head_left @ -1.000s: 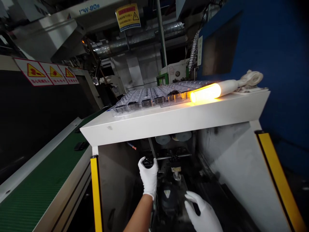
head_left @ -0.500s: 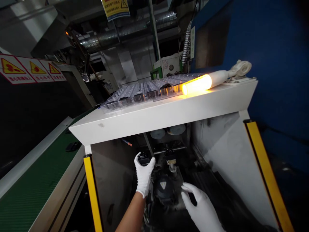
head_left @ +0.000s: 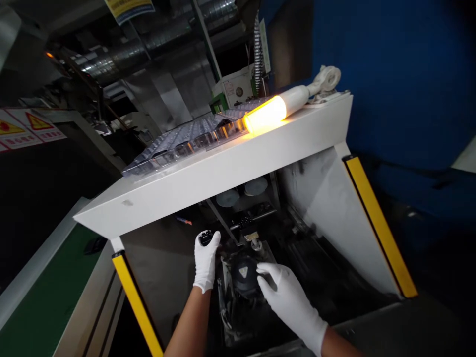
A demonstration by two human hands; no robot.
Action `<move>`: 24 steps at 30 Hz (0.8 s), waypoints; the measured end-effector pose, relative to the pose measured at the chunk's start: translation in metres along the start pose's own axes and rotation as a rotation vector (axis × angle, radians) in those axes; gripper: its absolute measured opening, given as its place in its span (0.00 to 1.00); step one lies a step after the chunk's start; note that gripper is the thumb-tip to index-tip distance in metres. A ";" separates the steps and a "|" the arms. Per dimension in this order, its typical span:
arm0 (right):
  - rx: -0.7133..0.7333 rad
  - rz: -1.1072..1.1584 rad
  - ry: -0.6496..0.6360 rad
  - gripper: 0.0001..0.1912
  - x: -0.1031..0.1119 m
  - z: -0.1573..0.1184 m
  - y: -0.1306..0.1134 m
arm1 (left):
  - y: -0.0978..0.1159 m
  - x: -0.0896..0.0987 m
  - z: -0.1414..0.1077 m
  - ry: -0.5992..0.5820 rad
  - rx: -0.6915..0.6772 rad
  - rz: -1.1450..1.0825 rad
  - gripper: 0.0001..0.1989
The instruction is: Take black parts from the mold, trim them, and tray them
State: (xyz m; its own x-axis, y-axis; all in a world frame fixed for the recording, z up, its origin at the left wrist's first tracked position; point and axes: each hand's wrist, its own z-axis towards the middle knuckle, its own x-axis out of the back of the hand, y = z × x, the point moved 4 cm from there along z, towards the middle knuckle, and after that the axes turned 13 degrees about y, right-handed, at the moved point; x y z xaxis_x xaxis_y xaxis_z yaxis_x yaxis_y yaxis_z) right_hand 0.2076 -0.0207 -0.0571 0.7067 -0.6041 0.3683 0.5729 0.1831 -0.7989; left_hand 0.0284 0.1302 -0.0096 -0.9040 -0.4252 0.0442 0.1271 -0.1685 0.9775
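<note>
My left hand [head_left: 205, 260], in a white glove, is wrapped round a small black part [head_left: 205, 238] inside the machine opening. My right hand [head_left: 282, 292], also gloved in white, is lower and to the right, its thumb and fingers apart with nothing between them. Its fingertips are near a dark round housing [head_left: 244, 272] that bears a pale triangular label. Above and right of my left hand, a metal bar [head_left: 260, 216] crosses the opening, with dark fittings on it.
A white shelf [head_left: 223, 173] spans above my hands, bearing clear plastic trays [head_left: 186, 136] and a glowing orange lamp [head_left: 266, 115]. Yellow posts stand left [head_left: 136, 302] and right [head_left: 379, 225]. At left, a green conveyor [head_left: 48, 282] carries a dark part [head_left: 95, 245].
The view has shifted, moving the shelf leftward in the picture. My left hand has closed further round the black part. My right hand reaches farther in, closer to the round housing, and remains open.
</note>
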 end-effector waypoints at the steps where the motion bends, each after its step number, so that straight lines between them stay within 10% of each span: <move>1: -0.014 0.003 -0.003 0.12 0.001 0.000 0.001 | 0.000 -0.001 0.001 -0.022 0.015 -0.013 0.23; 24: -0.149 -0.037 -0.095 0.12 0.006 -0.012 0.010 | 0.012 -0.011 0.009 -0.008 -0.181 0.231 0.13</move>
State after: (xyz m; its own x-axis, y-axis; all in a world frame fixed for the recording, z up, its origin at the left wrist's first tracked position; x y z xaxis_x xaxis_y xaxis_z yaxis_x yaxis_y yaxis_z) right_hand 0.2123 -0.0320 -0.0687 0.7263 -0.5309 0.4366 0.5364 0.0405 -0.8430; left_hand 0.0362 0.1406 0.0031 -0.8456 -0.4642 0.2635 0.4001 -0.2245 0.8885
